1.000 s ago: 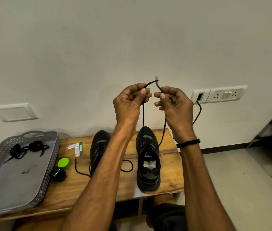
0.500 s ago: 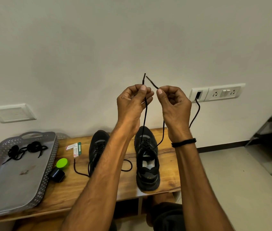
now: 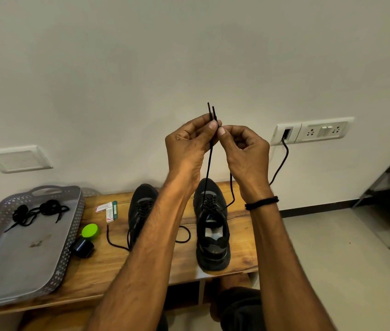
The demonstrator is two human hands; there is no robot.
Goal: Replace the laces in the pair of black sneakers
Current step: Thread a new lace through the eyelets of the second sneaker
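- The left hand (image 3: 189, 144) and right hand (image 3: 246, 154) are raised before the wall, fingertips meeting, and pinch the two ends of a black lace (image 3: 209, 163); its tips stand upright, side by side.
- Both strands run down to the right sneaker (image 3: 211, 225) on the wooden bench (image 3: 108, 261).
- The left sneaker (image 3: 141, 206) stands beside it, partly behind the left forearm.
- A grey tray (image 3: 74, 232) holds a bundle of black laces (image 3: 36, 211).
- A green cap (image 3: 90, 231) lies between tray and left sneaker.

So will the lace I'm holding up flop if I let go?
Probably floppy: below the left hand and right hand the lace hangs and curves down to the shoe. Only the tips above the fingers stand straight, so those likely feel stiffer. It looks thin, so likely light.
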